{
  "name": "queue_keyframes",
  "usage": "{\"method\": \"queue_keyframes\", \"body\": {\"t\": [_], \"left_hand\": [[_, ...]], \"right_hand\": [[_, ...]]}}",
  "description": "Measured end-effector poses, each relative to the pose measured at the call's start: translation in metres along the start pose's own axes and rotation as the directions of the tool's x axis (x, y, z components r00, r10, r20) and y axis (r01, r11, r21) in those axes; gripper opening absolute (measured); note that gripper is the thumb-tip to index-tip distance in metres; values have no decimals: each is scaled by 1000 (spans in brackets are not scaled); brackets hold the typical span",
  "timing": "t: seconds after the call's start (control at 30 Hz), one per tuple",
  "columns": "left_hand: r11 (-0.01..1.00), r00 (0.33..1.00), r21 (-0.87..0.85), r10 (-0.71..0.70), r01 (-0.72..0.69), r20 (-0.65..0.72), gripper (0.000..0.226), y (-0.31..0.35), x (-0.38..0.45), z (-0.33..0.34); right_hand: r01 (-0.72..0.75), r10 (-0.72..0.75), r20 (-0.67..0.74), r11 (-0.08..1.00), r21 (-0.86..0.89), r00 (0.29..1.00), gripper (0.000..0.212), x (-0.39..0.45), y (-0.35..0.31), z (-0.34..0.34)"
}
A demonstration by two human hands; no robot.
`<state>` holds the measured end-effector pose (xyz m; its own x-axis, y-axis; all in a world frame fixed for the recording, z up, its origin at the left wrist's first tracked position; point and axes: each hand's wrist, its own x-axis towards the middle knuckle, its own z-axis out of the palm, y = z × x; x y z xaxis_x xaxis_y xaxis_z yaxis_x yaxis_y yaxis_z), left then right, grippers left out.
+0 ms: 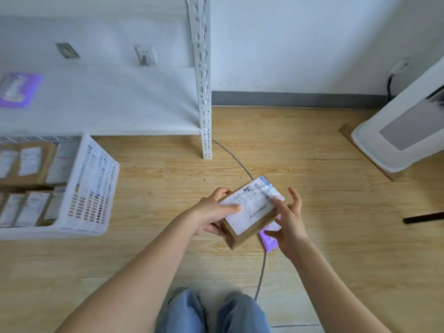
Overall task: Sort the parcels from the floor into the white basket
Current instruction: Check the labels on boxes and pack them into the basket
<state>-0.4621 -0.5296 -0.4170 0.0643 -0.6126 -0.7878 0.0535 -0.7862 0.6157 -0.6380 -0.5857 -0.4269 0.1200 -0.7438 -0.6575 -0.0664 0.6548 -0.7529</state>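
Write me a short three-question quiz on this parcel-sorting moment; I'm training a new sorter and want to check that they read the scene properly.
1. True or false: the white basket already holds parcels.
2. Which hand grips the brown box? A. left hand B. right hand C. neither
3. Fill in: the purple parcel lies on the floor, partly hidden under the ______.

Key:
1. True; several labelled brown parcels lie in it.
2. A; its thumb is on the label and its fingers curl round the box's edges, while the right hand's fingers are spread beside it.
3. brown box
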Motion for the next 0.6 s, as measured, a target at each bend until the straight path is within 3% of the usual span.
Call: {"method": "queue_keyframes", "body": {"t": [0.2,0.37,0.6], "left_hand": [[998,999,-47,37,-37,7,38,80,-110,-6],[987,990,-90,131,-135,-42,47,121,-180,-17],[951,946,90,304,-295,-115,70,121,-247,-71]], "right_hand": [[65,-63,55,997,-37,997,26,-71,-108,22],[120,-116,104,992,-36,988,17,-122,-165,49],[298,-272,242,952,-75,931,59,-183,-200,115]]}}
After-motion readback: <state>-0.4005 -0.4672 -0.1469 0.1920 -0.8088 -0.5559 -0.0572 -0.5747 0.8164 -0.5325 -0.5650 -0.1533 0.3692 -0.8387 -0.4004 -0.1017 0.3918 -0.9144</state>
